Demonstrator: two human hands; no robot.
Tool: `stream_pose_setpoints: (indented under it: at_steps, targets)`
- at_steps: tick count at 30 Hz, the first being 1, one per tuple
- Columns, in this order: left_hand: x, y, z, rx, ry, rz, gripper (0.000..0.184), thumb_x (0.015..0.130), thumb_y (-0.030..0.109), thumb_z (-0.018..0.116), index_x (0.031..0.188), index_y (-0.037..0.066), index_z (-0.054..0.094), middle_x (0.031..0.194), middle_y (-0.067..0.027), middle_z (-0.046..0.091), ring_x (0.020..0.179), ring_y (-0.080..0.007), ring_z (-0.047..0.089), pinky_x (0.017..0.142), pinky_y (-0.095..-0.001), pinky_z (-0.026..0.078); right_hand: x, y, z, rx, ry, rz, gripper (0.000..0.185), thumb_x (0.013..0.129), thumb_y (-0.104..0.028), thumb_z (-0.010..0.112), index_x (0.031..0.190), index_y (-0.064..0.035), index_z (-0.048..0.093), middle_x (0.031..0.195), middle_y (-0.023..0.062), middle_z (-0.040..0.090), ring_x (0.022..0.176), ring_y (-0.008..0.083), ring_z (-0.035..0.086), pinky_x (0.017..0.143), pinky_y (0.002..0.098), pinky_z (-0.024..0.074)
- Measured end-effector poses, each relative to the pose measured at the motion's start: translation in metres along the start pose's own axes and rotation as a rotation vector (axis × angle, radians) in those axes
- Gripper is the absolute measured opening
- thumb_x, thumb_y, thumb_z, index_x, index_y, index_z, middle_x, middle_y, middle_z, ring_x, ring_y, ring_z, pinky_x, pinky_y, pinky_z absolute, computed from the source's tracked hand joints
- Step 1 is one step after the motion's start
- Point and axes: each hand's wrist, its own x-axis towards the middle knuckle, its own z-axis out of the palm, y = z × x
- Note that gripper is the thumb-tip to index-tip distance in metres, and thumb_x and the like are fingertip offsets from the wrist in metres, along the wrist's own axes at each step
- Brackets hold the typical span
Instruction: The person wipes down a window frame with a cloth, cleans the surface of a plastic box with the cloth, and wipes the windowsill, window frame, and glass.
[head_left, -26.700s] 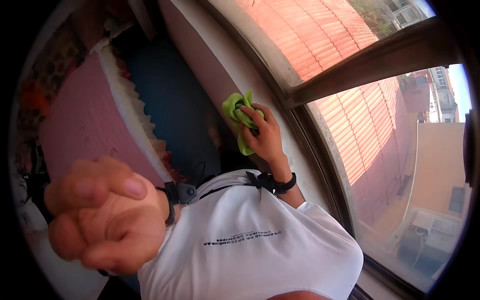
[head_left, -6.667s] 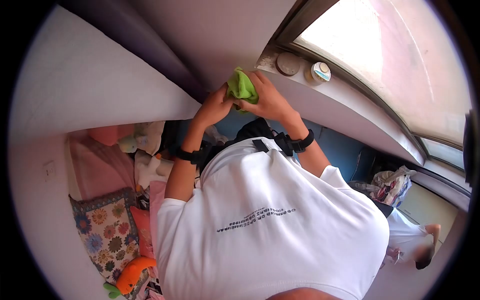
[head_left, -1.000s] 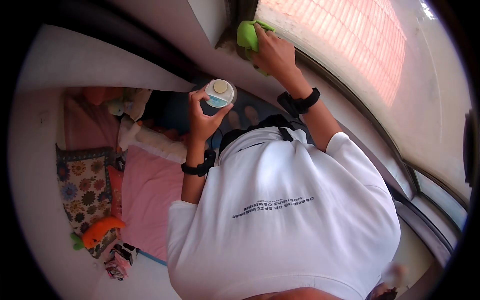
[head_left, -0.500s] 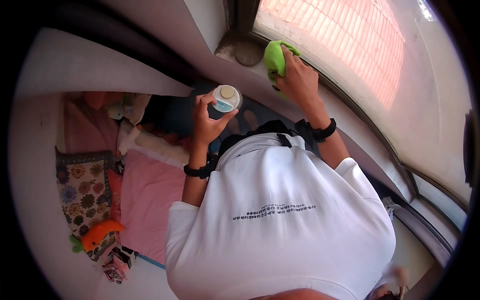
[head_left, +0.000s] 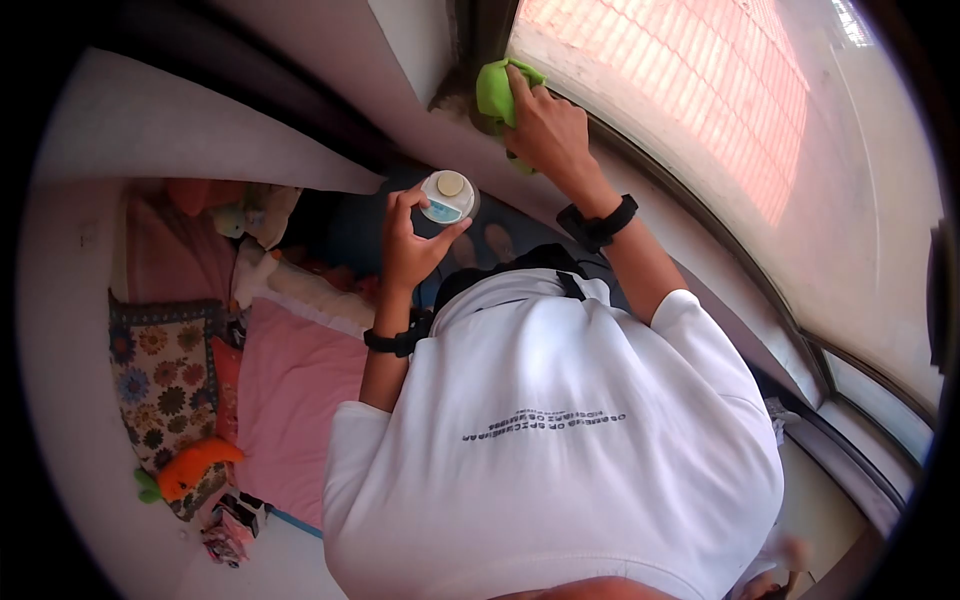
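Note:
My left hand [head_left: 412, 240] is closed around a whitish bottle [head_left: 447, 203] with a round cream cap and a pale blue label, seen from above. Thumb and fingers grip its sides. Over at the window sill, my right hand [head_left: 548, 130] is closed on a bright green cloth [head_left: 496, 92], pressing it near the sill's inner corner. Part of the cloth is hidden under the palm. Both wrists wear black bands.
The window pane [head_left: 690, 120] and its frame run along the right. A curtain [head_left: 210, 135] hangs at the left. Below it are a bed with a pink sheet [head_left: 300, 400], a flowered cloth [head_left: 165, 370] and an orange plush toy [head_left: 200, 465]. My bare feet [head_left: 497, 240] show on the floor.
My right hand has slid the green cloth left and up along the sill toward the corner, covering much of a round spot there. The left hand and bottle have barely shifted.

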Motion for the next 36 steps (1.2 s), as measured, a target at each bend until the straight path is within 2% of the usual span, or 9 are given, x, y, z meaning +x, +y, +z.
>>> stream_pose_setpoints:
  at_steps: [9, 14, 18, 22, 27, 29, 32, 33, 36]
  targets:
    - [0.01, -0.009, 0.003, -0.138, -0.034, 0.071, 0.052, 0.069, 0.019, 0.092, 0.106, 0.008, 0.057, 0.097, -0.0079, 0.056, 0.092, -0.0268, 0.056, 0.082, -0.0386, 0.05, -0.072, 0.024, -0.03, -0.106, -0.036, 0.19, 0.075, 0.079, -0.03, 0.073, 0.145, -0.0107, 0.045, 0.103, 0.0204, 0.07, 0.076, 0.0381, 0.072, 0.063, 0.0483, 0.0561]
    - [0.026, -0.003, 0.0, -0.197, -0.085, 0.189, 0.052, 0.069, 0.017, 0.091, 0.106, 0.008, 0.056, 0.098, -0.0084, 0.06, 0.097, -0.0295, 0.057, 0.083, -0.0399, 0.05, -0.135, 0.049, -0.048, -0.222, 0.023, 0.486, 0.068, 0.078, -0.034, 0.074, 0.141, -0.0177, 0.052, 0.107, 0.0136, 0.07, 0.08, 0.0394, 0.071, 0.066, 0.0495, 0.0565]
    - [0.049, 0.007, 0.016, -0.166, -0.141, 0.235, 0.053, 0.068, 0.016, 0.09, 0.107, 0.008, 0.055, 0.106, -0.0094, 0.064, 0.1, -0.0312, 0.057, 0.085, -0.0421, 0.05, -0.152, 0.058, -0.06, -0.264, 0.098, 0.518, 0.065, 0.075, -0.028, 0.077, 0.136, -0.0188, 0.056, 0.107, 0.0108, 0.068, 0.082, 0.0367, 0.071, 0.065, 0.0476, 0.0569]
    - [0.075, 0.017, 0.054, -0.161, -0.159, 0.343, 0.054, 0.068, 0.017, 0.089, 0.108, 0.009, 0.054, 0.11, -0.0109, 0.066, 0.105, -0.0339, 0.057, 0.087, -0.0444, 0.05, -0.129, 0.042, -0.125, -0.243, 0.764, 0.15, 0.067, 0.066, -0.007, 0.079, 0.129, -0.0214, 0.062, 0.098, 0.0059, 0.064, 0.082, 0.0287, 0.069, 0.066, 0.0404, 0.058]
    - [0.085, 0.032, 0.087, -0.16, -0.173, 0.303, 0.052, 0.069, 0.018, 0.089, 0.102, 0.01, 0.05, 0.105, -0.0132, 0.067, 0.105, -0.0366, 0.057, 0.087, -0.0455, 0.05, -0.093, 0.056, -0.203, -0.478, 1.302, -0.012, 0.06, 0.068, -0.01, 0.082, 0.125, -0.0231, 0.068, 0.109, 0.0066, 0.057, 0.094, 0.0254, 0.063, 0.077, 0.0367, 0.0579]
    - [0.086, 0.033, 0.092, -0.151, -0.173, 0.285, 0.052, 0.069, 0.018, 0.089, 0.102, 0.01, 0.05, 0.105, -0.0134, 0.066, 0.105, -0.0367, 0.057, 0.087, -0.0457, 0.05, -0.078, 0.058, -0.201, -0.499, 1.252, 0.001, 0.047, 0.072, -0.015, 0.085, 0.117, -0.0152, 0.07, 0.104, 0.0052, 0.066, 0.102, 0.0231, 0.062, 0.081, 0.0375, 0.0569]
    - [0.085, 0.03, 0.099, -0.122, -0.173, 0.261, 0.052, 0.069, 0.018, 0.089, 0.102, 0.01, 0.05, 0.103, -0.0137, 0.066, 0.105, -0.0369, 0.057, 0.086, -0.0462, 0.049, -0.068, 0.051, -0.146, -0.424, 1.003, 0.103, 0.062, 0.073, -0.017, 0.083, 0.131, -0.0298, 0.065, 0.116, 0.0093, 0.057, 0.101, 0.0288, 0.062, 0.082, 0.0403, 0.0568]
    - [0.085, 0.029, 0.101, -0.104, -0.169, 0.254, 0.052, 0.069, 0.018, 0.089, 0.101, 0.01, 0.049, 0.103, -0.0138, 0.066, 0.105, -0.0369, 0.056, 0.086, -0.0465, 0.049, -0.069, 0.051, -0.129, -0.486, 0.987, 0.042, 0.074, 0.063, -0.009, 0.079, 0.13, -0.0345, 0.064, 0.109, 0.0077, 0.055, 0.095, 0.0287, 0.061, 0.076, 0.0401, 0.0558]
    - [0.086, 0.024, 0.106, -0.088, -0.161, 0.238, 0.051, 0.07, 0.019, 0.089, 0.1, 0.01, 0.049, 0.101, -0.0129, 0.065, 0.104, -0.0368, 0.056, 0.085, -0.0471, 0.049, -0.092, 0.057, -0.073, -0.459, 0.711, 0.11, 0.074, 0.06, -0.006, 0.078, 0.128, -0.0331, 0.066, 0.109, 0.0039, 0.058, 0.09, 0.0254, 0.062, 0.073, 0.0381, 0.054]
